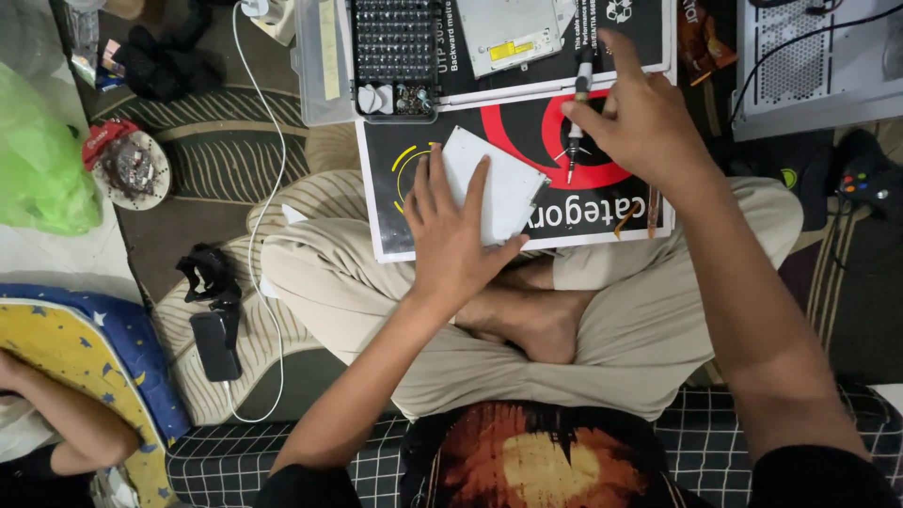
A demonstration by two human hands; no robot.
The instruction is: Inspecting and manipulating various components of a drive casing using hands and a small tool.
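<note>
— Where's the left hand (pixel 451 235)?
— Mid-frame, fingers spread flat on the white plate (pixel 499 183), atop the black box (pixel 602 202).
— The right hand (pixel 644 122)?
— Upper right, pinching a screwdriver (pixel 577 118) upright, tip on the box.

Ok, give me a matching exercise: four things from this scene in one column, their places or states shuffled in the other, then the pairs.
1. screwdriver
2. white flat panel
3. black phone
4. green plastic bag

A. far left edge of the view
B. under the left hand
C. on the striped rug, cable attached
D. held upright by the right hand

Pairs: 1-D, 2-B, 3-C, 4-A
</note>
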